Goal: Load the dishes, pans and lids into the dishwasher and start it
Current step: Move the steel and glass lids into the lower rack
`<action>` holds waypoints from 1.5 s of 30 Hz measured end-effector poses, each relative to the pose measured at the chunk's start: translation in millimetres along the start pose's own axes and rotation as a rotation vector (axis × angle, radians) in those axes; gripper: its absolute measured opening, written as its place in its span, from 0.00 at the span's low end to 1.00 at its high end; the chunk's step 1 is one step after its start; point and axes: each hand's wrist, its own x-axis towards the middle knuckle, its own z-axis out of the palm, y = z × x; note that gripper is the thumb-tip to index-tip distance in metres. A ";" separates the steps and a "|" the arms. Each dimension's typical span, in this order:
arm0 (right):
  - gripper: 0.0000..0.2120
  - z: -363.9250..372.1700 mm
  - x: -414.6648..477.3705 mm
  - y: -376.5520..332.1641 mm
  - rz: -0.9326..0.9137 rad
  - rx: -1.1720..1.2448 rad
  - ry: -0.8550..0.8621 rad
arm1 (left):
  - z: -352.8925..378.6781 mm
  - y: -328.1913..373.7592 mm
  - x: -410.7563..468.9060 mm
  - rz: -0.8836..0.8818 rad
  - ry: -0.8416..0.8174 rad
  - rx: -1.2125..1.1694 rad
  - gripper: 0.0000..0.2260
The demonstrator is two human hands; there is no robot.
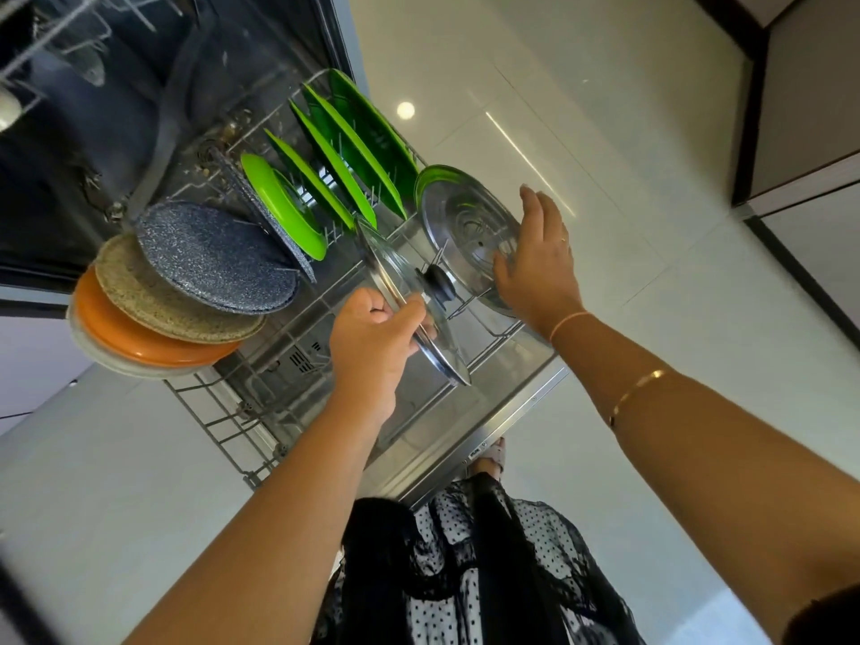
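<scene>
Closest to us, both bare forearms reach out over a dark dotted garment, with a thin gold bracelet on the right arm. Just beyond lies the open dishwasher door, and the lower rack is pulled out above it.

Now the hands. The left hand is clamped on the rim of a glass lid, fingers curled round the metal edge. It holds the lid on edge, tilted, over the rack wires, with the black knob facing right. The right hand is spread, fingers fairly straight, its palm and fingertips against a second lid. That lid stands nearly upright at the right end of the rack.

Further along on the left, three pans lean one on another at the rack's edge. The orange pan is outermost, the beige speckled pan comes next, and the blue speckled pan is innermost. Beside them a row of green plates stands on edge in the tines, side by side.

Farthest off is the dark tub of the dishwasher, with the upper rack blurred at the top corner. Pale floor tiles stretch away on the right.
</scene>
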 end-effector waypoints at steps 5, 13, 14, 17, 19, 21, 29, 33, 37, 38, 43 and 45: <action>0.25 -2.8 -58.1 0.3 0.030 0.088 0.170 | 12.3 -1.5 13.3 -0.021 -0.019 -0.043 0.14; 0.23 6.5 -102.6 11.4 0.076 0.171 0.149 | 46.9 -4.4 40.3 -0.047 -0.046 -0.034 0.14; 0.22 6.3 -101.8 10.8 0.077 0.184 0.141 | 51.2 -7.0 44.2 -0.053 -0.048 -0.023 0.14; 0.21 3.9 -93.4 10.0 0.094 0.221 0.113 | 64.9 -14.9 53.5 -0.077 -0.050 0.012 0.15; 0.22 2.6 -86.7 9.4 0.098 0.232 0.102 | 71.6 -20.7 60.1 -0.105 -0.042 0.022 0.16; 0.22 1.9 -82.3 9.5 0.100 0.237 0.090 | 75.6 -27.7 66.8 -0.146 -0.034 0.005 0.15; 0.22 9.8 -84.2 9.6 0.151 0.313 0.034 | 96.6 -35.3 77.2 -0.211 -0.094 0.047 0.12; 0.24 14.3 -79.6 7.9 0.211 0.299 -0.031 | 96.8 -34.9 79.3 -0.166 -0.091 0.182 0.12; 0.26 15.9 -73.1 5.7 0.225 0.242 -0.107 | 82.5 -37.0 76.2 -0.179 -0.145 0.238 0.19; 0.27 15.3 -71.6 4.2 0.224 0.221 -0.122 | 78.5 -36.9 74.5 -0.176 -0.150 0.254 0.23; 0.30 7.9 -75.9 -20.3 0.116 0.049 -0.144 | 57.9 -24.3 49.1 -0.111 -0.120 0.346 0.21; 0.31 1.9 -85.6 -36.5 -0.019 -0.077 -0.171 | 44.2 -18.9 31.8 -0.089 -0.084 0.373 0.17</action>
